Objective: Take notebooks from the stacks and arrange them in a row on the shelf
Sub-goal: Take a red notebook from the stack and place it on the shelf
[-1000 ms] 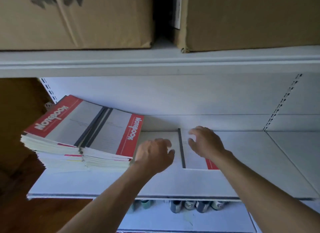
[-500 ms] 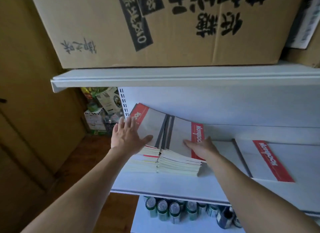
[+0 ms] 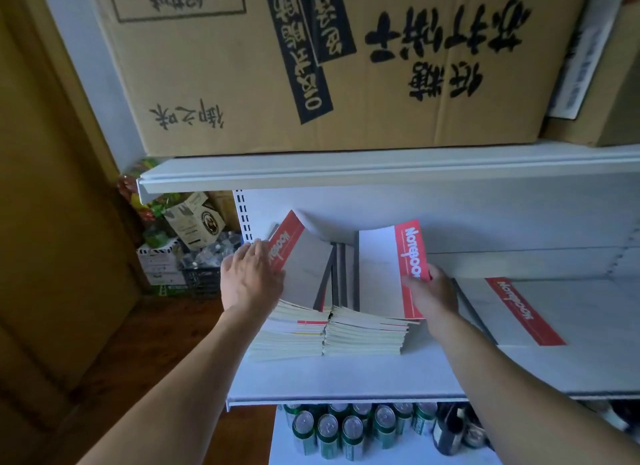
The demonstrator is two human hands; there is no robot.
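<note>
Noting two piles side by side on the shelf [image 3: 346,378]: left stack [image 3: 291,336], right stack [image 3: 363,336]. Left grip [image 3: 251,279] released, fingers straight, lying flat on the red band of the upper left notebook [image 3: 304,267]. Right grip [image 3: 431,291] pinches the red-banded edge of the upper right notebook [image 3: 379,270], which bows upward off its stack. A laid notebook [image 3: 512,312] lies flat on the shelf just right of the stacks. I see cans [image 3: 346,426] on the level below.

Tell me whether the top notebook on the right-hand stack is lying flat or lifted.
Lifted. The top notebook tilts up off the right-hand stack, its red-banded edge gripped by the right hand.
</note>
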